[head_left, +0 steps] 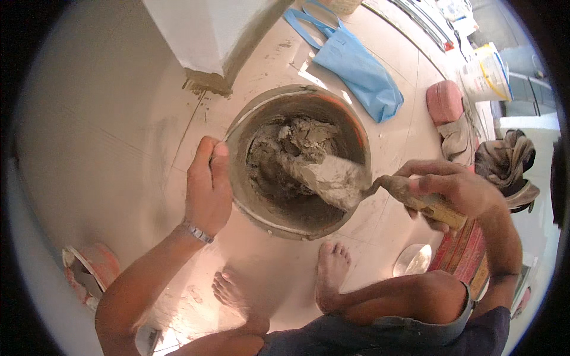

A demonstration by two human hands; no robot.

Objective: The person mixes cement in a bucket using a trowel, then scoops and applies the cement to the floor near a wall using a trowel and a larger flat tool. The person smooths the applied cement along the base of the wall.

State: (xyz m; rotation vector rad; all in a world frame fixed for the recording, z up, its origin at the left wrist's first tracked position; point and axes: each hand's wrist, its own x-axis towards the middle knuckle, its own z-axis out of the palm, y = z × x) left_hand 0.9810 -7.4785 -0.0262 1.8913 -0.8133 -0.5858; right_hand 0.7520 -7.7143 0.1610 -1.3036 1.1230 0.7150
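Note:
A round bucket [279, 229] caked with mortar stands on the tiled floor in front of me. Wet grey mortar [270, 148] lies in a rough heap inside it. My left hand [209, 187] grips the bucket's left rim, thumb on top. In my right hand [448, 193] is the wooden handle of a trowel [335, 181], fingers wrapped round it. The trowel's blade, coated in mortar, reaches over the right rim into the bucket, and its tip meets the heap.
Beyond the bucket rises a white pillar [208, 35] with a mortar-smeared base. A blue cloth bag [359, 71] lies at the far right, near a pink block-like object [444, 102] and a white bucket [487, 74]. Dark cloth [507, 166] is at right; a reddish container [95, 267] sits at lower left.

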